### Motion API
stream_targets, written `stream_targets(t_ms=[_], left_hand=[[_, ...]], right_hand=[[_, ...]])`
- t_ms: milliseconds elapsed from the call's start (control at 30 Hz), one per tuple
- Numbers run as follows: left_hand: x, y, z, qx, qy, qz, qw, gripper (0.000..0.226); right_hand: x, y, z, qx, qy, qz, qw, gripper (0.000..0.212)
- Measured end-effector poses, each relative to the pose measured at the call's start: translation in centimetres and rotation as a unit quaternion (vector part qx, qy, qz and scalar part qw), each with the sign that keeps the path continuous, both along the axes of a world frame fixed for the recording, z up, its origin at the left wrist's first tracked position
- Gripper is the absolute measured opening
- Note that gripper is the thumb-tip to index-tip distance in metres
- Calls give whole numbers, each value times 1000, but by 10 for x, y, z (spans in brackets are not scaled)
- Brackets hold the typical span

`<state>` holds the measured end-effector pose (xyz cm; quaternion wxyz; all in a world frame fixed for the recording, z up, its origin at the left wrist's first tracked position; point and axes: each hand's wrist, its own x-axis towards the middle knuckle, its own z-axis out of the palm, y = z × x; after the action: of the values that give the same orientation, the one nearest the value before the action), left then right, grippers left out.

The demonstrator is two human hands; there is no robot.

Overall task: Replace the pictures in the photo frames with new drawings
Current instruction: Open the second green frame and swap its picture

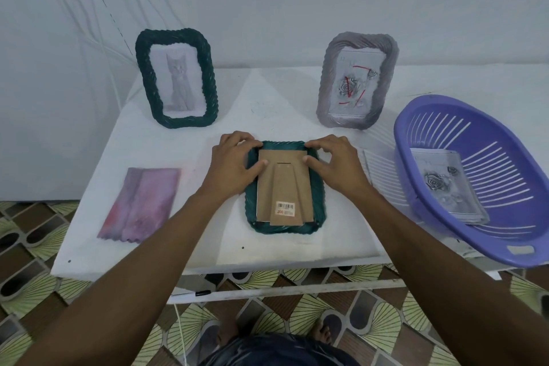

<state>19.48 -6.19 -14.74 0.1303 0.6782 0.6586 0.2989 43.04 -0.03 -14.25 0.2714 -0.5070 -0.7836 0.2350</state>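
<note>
The frame (320, 208) lies face down mid-bench (267, 104), near the front edge, brown backing (282, 187) up. The left hand (234, 163) and right hand (335, 163) grasp its far corners, with the fingers curled over the rim and the thumbs on the backing. Bare bench flanks it. A pink sheet (139, 202) lies well left and a basket (399, 140) holding drawings (445, 184) sits near right. A cat frame (208, 68) and a grey frame (326, 86) stand behind, well apart.
</note>
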Motion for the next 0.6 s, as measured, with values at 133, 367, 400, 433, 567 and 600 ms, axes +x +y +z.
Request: stream_targets(t_ms=[133, 367, 400, 433, 567, 600], left_hand=[[-4, 3, -2, -6, -4, -7, 1000, 61], [-9, 7, -5, -4, -7, -24, 1000, 54], [-9, 7, -5, -2, -9, -27, 1000, 52], [-9, 7, -6, -1, -12, -30, 999, 49], [-9, 6, -7, 12, -12, -33, 999, 43], [-9, 6, -7, 13, -11, -33, 999, 43]], right_hand=[[0, 2, -2, -8, 4, -3, 1000, 29], [0, 3, -4, -15, 28, 6, 999, 25], [1, 3, -4, -13, 27, 8, 1000, 24], [1, 2, -4, -13, 28, 9, 999, 24], [1, 2, -4, -9, 33, 12, 999, 22], [1, 2, -4, -8, 33, 12, 999, 21]])
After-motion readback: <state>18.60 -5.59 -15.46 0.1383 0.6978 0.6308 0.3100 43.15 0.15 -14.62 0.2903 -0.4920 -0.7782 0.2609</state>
